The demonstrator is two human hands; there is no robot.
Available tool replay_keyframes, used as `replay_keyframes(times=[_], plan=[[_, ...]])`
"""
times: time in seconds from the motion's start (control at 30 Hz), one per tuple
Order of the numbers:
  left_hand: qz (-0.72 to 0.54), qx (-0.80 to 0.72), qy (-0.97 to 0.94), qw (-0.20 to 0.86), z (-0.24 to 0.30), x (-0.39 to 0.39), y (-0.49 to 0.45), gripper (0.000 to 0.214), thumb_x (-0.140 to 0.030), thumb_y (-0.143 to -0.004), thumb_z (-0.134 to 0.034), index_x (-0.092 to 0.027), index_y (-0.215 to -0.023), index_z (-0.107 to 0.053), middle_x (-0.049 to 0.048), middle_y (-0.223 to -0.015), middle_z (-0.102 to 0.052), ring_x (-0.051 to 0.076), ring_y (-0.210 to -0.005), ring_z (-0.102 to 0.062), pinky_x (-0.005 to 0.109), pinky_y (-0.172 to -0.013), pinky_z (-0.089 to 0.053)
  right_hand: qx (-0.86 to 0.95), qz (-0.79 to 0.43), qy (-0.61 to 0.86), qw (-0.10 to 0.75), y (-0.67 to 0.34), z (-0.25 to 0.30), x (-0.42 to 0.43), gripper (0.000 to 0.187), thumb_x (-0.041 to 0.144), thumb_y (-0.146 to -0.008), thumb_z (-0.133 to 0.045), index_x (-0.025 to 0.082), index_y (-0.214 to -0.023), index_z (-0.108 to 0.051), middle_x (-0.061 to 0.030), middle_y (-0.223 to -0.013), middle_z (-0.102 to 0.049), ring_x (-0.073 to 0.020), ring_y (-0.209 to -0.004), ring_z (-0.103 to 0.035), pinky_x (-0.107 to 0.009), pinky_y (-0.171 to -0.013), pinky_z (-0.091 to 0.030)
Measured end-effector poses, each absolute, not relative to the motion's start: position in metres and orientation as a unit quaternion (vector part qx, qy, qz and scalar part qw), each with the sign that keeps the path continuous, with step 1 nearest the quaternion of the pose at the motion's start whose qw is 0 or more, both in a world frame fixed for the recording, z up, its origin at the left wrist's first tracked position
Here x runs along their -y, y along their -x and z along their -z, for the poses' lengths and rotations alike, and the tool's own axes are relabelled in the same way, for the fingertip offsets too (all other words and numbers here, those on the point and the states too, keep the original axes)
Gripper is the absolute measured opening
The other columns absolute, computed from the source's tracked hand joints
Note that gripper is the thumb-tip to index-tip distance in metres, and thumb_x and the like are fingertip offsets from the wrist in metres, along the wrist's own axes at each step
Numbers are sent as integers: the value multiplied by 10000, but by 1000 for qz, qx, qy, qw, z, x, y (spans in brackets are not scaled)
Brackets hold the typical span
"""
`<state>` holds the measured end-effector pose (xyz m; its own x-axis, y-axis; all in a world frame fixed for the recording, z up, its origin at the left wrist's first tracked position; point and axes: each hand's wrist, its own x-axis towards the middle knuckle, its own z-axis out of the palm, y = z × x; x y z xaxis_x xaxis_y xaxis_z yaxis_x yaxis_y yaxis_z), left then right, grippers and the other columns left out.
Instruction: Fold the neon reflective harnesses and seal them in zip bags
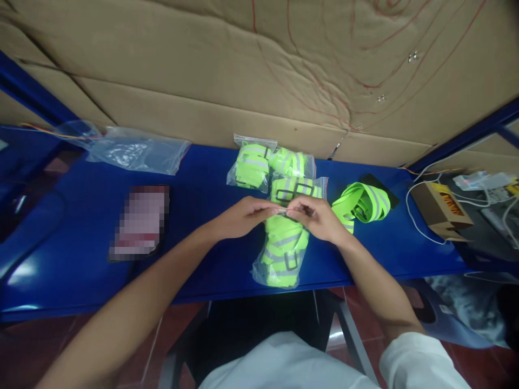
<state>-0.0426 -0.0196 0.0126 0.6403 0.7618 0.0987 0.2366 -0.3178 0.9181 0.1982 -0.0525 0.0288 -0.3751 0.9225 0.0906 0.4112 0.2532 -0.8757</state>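
Observation:
A clear zip-lock bag (284, 259) lies near the table's front edge, packed with a neon-green reflective strap that has a black buckle. At the bag's upper edge, my left hand (245, 217) pinches the strip with thumb and fingers. My right hand (314, 216) pinches the same edge just beside it, the fingertips nearly meeting. Right behind my hands is another bagged green strap (298, 189), with black buckles showing. Part of the edge is covered by my fingers, so whether the seal is closed cannot be made out.
Two more filled bags (253, 165) sit farther back. A loose green reflective strap (367, 202) is coiled at the right, by a dark flat object. Clear plastic bags (138, 151) lie back left, above a blurred-out item (140, 221). A cardboard box (441, 210) and white cables are at far right.

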Motion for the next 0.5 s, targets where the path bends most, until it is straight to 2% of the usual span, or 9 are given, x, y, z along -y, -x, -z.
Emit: replay_keyframes(times=[0.07, 0.13, 0.27, 0.37, 0.5], plan=[[-241, -307, -773, 500, -16, 14, 47, 458, -557, -981, -570, -204, -1077, -844, -8, -620, -650, 138, -541, -485, 238, -537, -342, 728, -415, 453, 304, -200, -29, 52, 344, 518, -957, -703, 175, -922, -695, -3, -740, -593, -108, -641, -461, -247, -597, -359], [-250, -310, -769, 500, -17, 13, 48, 458, -559, -976, -580, -195, -1053, -847, -10, -608, -638, 130, -521, -463, 239, -527, -336, 726, -434, 444, 296, -202, -31, 51, 342, 517, -954, -715, 176, -933, -699, 9, -716, -578, -103, -629, -461, -240, -583, -352], [-316, -332, -730, 507, -11, 21, 36, 447, -559, -973, -605, -185, -1037, -842, 43, -823, -783, 157, -631, -608, 249, -595, -433, 737, -415, 439, 303, -208, -35, 50, 369, 546, -971, -694, 180, -972, -736, -4, -748, -631, -108, -639, -499, -244, -595, -377], [-374, -337, -685, 527, -6, 32, 26, 389, -526, -959, -657, -187, -1005, -841, 73, -965, -822, 198, -815, -707, 265, -719, -506, 746, -352, 449, 344, -205, -33, 52, 429, 550, -1021, -609, 169, -879, -743, -25, -744, -665, -120, -653, -540, -258, -620, -404], [-434, -366, -615, 548, 1, 46, 21, 277, -454, -917, -747, -191, -916, -833, 63, -897, -810, 183, -789, -701, 258, -703, -486, 735, -309, 435, 418, -193, -17, 59, 421, 452, -1062, -559, 170, -815, -752, -36, -715, -711, -130, -631, -615, -265, -601, -447]])
